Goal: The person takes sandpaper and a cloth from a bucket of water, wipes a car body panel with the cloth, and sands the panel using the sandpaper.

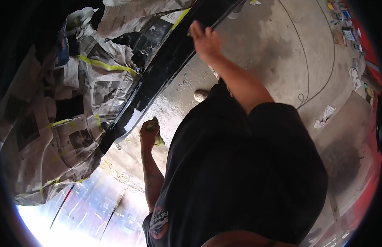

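Observation:
My left hand is closed around a crumpled green cloth, which hangs down beside the lower part of a long black panel. Farther up, my right hand lies at the panel's edge with its fingers stretched out and partly apart. A small dark bit shows by its fingertips, too small to tell. The panel runs diagonally, with whitish glare on its lower part. Newspaper sheets and yellow-green tape cover the surface along its left side.
Below is a concrete floor with a thin cable and a scrap of paper. Boxes and litter lie along a red surface at the right. A shoe shows near the panel. Bright light fills the lower left.

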Available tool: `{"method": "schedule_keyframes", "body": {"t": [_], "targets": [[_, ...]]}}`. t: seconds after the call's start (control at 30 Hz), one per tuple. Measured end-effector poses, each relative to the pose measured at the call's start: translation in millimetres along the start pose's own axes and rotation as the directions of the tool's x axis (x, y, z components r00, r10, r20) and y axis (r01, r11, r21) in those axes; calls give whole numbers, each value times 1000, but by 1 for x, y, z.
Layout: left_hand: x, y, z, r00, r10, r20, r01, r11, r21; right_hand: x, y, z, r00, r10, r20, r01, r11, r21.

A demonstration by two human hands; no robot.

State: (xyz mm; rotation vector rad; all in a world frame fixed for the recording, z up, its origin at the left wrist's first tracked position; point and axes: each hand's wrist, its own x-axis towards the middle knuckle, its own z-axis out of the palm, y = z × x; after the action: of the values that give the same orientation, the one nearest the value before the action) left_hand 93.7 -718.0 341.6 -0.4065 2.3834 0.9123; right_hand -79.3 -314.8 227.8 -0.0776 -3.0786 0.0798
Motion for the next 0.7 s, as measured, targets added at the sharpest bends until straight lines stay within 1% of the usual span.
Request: {"method": "schedule_keyframes", "body": {"t": [0.03, 0.07, 0.1, 0.13, 0.17, 0.27, 0.3, 0.33, 0.37, 0.4, 0.43, 0.47, 0.5, 0.57, 0.6, 0.67, 0.7], "targets": [[2, -1, 2, 1000, 0, -1, 0, 1000, -24, -9, -28, -11, 995, -17, 97, 15, 1000, 19], [4, 6, 3, 1000, 17, 3, -17, 1000, -4, -22, -55, 0, 992, -102, 75, 95, 992, 86], [2, 17, 6, 1000, 26, 13, -26, 999, 19, -38, -84, 19, 981, -195, 13, 192, 976, 103], [3, 24, 9, 999, 41, 21, -42, 998, 41, -51, -107, 21, 954, -296, 48, 292, 953, 83], [7, 27, 11, 998, 39, 44, -40, 999, 33, -59, -122, 18, 928, -368, 60, 368, 930, 13], [17, 40, 12, 990, 136, 33, -138, 987, 86, -51, -92, 21, 856, -517, 20, 517, 856, -23], [19, 44, 10, 993, 113, 46, -116, 991, 72, -43, -64, 11, 883, -467, 48, 469, 882, -36], [19, 46, 7, 994, 96, 45, -100, 992, 79, -32, -31, 19, 904, -427, -34, 427, 904, -4], [17, 45, 3, 996, 78, 42, -81, 993, 84, -23, 8, 20, 938, -333, -98, 347, 898, 270], [15, 44, 2, 998, 58, 38, -61, 994, 87, -12, 43, 15, 970, -204, -133, 234, 935, 267], [13, 38, 2, 998, 56, 15, -57, 994, 91, 9, 79, 43, 987, -101, -128, 124, 973, 193], [9, 31, 3, 999, 36, 10, -37, 996, 79, 18, 109, 31, 992, 18, -125, -10, 998, 62], [4, 23, 4, 1000, 17, 3, -17, 998, 68, 31, 130, 8, 981, 135, -139, -145, 987, -69], [-4, 0, 4, 1000, -8, 5, 8, 999, 45, 35, 125, -13, 954, 296, -45, -294, 955, 47], [-10, 0, 5, 999, -37, -9, 37, 999, 19, 34, 118, -20, 928, 373, 6, -372, 923, 95], [-16, 7, 11, 993, -114, -9, 114, 993, 11, 5, 73, 16, 979, 205, -19, -205, 979, 21], [-15, 7, 11, 994, -107, 3, 106, 994, 31, -15, 40, 14, 992, 111, 58, -114, 993, 44]]}}
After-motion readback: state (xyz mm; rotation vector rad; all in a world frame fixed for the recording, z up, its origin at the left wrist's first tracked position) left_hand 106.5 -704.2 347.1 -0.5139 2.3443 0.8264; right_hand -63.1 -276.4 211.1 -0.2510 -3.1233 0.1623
